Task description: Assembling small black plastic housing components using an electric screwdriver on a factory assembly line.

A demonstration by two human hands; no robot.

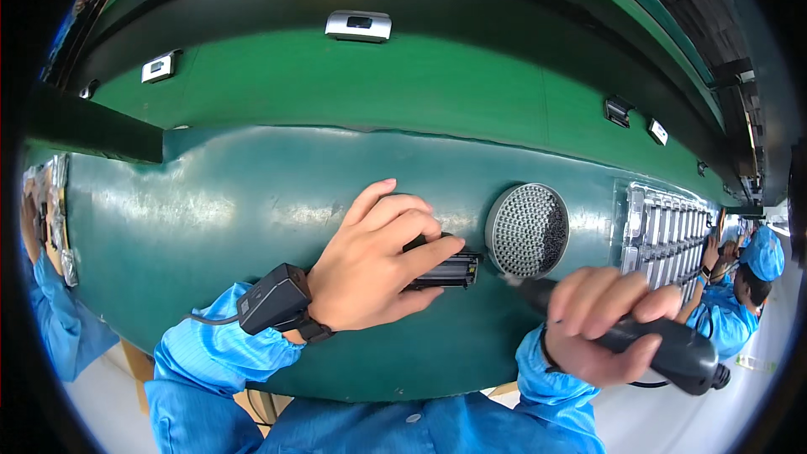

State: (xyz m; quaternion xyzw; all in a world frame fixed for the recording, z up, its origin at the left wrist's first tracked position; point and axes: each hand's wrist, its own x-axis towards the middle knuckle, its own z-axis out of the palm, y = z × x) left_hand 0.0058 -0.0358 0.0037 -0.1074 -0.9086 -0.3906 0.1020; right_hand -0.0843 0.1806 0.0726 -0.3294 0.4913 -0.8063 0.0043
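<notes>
A factory assembly line: green belt [471, 76] (small parts [359, 26] along it), workbench [193, 210], blue-capped co-worker [730, 319].

Bright light from outside the frame throws white glare across the green tabletop [168, 261] at center left, while a dark band of shadow shades the top of the green panel [471, 84] above. Your left hand [374, 265] reads crisp at center; your right hand [601, 319] and the dark tool [677, 355] smear slightly with blur at lower right. Fisheye distortion bows long edges, and black corners ring your view.
</notes>
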